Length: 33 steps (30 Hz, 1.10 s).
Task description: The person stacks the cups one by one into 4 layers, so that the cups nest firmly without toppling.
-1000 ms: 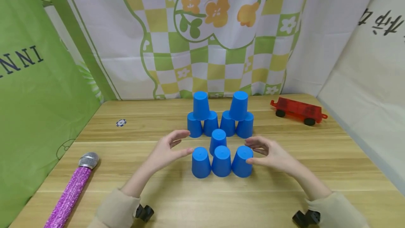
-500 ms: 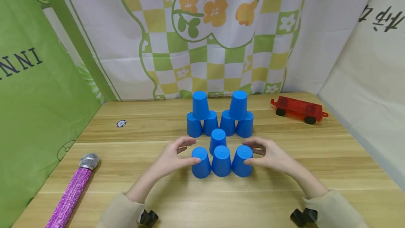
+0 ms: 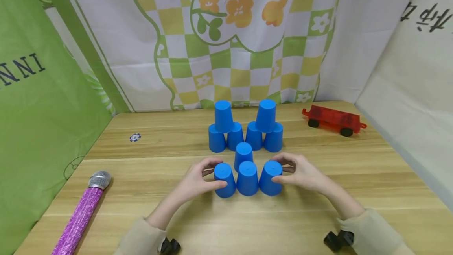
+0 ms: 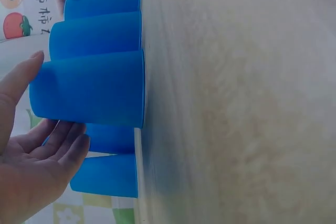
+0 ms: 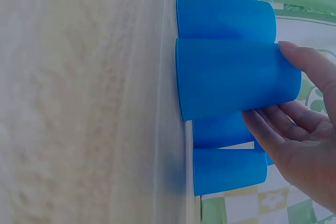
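Three upside-down blue cups stand in a front row. My left hand (image 3: 199, 180) curls round the left front cup (image 3: 225, 184), thumb on the near side and fingers behind. Around the right front cup (image 5: 236, 80) my right hand (image 3: 301, 172) has the same grip, thumb over its near face. Between them stands the middle front cup (image 3: 247, 180), untouched. Another single cup (image 3: 243, 154) sits just behind that row. Farther back are two small pyramids, each with one cup on two: the left top cup (image 3: 223, 116) and the right top cup (image 3: 266, 115).
A red toy wagon (image 3: 332, 119) with black wheels is at the back right of the wooden table (image 3: 318, 223). On the left lie a microphone with a glittery pink handle (image 3: 78, 219) and a poker chip (image 3: 135, 137). Patterned cloth (image 3: 240, 62) hangs behind.
My left hand has come in from beside the left front cup and closed around it. The right hand has drawn slightly closer round its cup. The cups stay in place.
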Tool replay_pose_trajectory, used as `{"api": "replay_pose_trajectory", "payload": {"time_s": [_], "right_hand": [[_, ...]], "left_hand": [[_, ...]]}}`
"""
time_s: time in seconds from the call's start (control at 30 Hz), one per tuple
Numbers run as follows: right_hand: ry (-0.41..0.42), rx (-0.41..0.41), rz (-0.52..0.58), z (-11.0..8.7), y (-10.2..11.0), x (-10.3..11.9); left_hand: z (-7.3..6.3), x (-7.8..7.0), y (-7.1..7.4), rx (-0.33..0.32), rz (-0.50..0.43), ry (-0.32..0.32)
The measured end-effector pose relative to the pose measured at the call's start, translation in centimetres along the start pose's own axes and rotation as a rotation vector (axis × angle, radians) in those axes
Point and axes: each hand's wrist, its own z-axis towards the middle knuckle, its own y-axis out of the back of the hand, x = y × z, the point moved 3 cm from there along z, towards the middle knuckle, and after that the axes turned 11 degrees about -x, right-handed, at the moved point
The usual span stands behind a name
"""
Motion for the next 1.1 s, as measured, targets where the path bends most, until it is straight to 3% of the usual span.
{"api": "replay_pose_trajectory", "payload": {"time_s": [0.33,0.6,0.8,1.1], "right_hand": [[0.018,0.002,0.002,0.3,0.0,0.0],[-0.003,0.006,0.006,-0.1,0.0,-0.2],[0.013,0.000,0.004,-0.2,0.0,-0.2],[0.034,-0.004,-0.001,-0.1,-0.1,-0.2]], "left_hand": [[0.2,-0.1,0.1,-0.043,-0.033,0.017],[0.0,-1.1,0.7,-0.074,-0.047,0.015],[0.6,-3.0,1.6,-0.147,-0.046,-0.015],[2.1,-6.3,2.7,-0.195,-0.033,-0.089]]}}
